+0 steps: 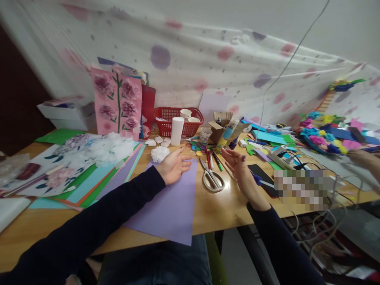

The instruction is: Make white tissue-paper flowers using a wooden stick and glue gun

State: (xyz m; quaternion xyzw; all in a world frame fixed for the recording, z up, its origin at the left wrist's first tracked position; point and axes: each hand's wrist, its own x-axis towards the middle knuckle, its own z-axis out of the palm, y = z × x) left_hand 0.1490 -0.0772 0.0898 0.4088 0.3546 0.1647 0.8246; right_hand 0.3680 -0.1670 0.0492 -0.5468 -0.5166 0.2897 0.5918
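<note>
My left hand [173, 166] hovers over a sheet of purple paper [169, 211] with its fingers spread and nothing in them. Just behind it a white paper flower [160, 154] rests near the sheet's far edge. My right hand [241, 172] is raised over the table, palm facing inward, fingers stretched out and empty. Between the two hands lie white-handled scissors [213, 181]. Several pens and markers [217, 160] lie beyond the scissors. A black phone [263, 181] and a blue-handled tool [257, 180] are beside my right hand, partly hidden by it.
Coloured sheets [97, 184] and white tissue [111, 148] cover the left side. A red basket [163, 128] with cups, a white roll [177, 132] and a cardboard box [217, 132] stand behind. Rightward are a power strip [282, 158], cables, paper flowers [319, 136] and another person's hand [363, 158].
</note>
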